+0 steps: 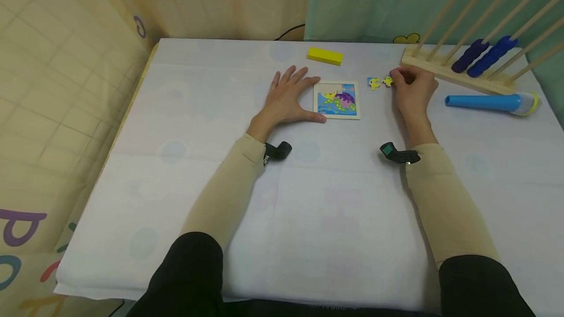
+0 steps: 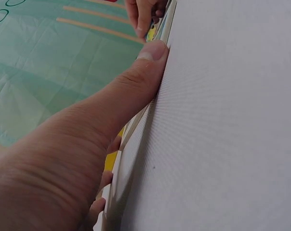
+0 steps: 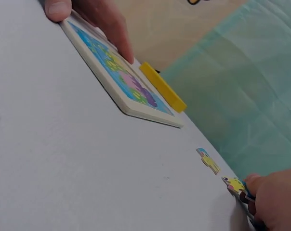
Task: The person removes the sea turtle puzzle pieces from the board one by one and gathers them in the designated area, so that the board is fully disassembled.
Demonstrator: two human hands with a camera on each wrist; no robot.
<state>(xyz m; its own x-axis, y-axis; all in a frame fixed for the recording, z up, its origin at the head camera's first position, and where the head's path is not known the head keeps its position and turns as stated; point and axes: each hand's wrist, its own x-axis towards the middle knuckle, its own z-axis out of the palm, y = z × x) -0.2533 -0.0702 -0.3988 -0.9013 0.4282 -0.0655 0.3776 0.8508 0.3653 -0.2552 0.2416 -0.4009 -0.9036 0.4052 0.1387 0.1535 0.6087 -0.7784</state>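
A small framed jigsaw puzzle (image 1: 338, 104) with a yellow and purple creature on blue lies near the table's back. Its upper left part shows bare board. My left hand (image 1: 286, 99) spreads around the left side, the thumb touching the frame's lower left corner and the forefinger near the upper left one. To the right of it my right hand (image 1: 415, 89) pinches a jigsaw piece (image 3: 235, 185) with yellow and dark markings, close to the tabletop. Just left of that piece lies another jigsaw piece (image 1: 373, 83), yellow and blue. The right fingertips are partly hidden in the right wrist view.
Behind the puzzle lies a yellow block (image 1: 325, 56). A wooden bead rack (image 1: 458, 75) with upright rods and dark blue beads stands at the back right. A blue toy microphone (image 1: 482, 102) lies in front of it. White cloth covers the table (image 1: 308, 219).
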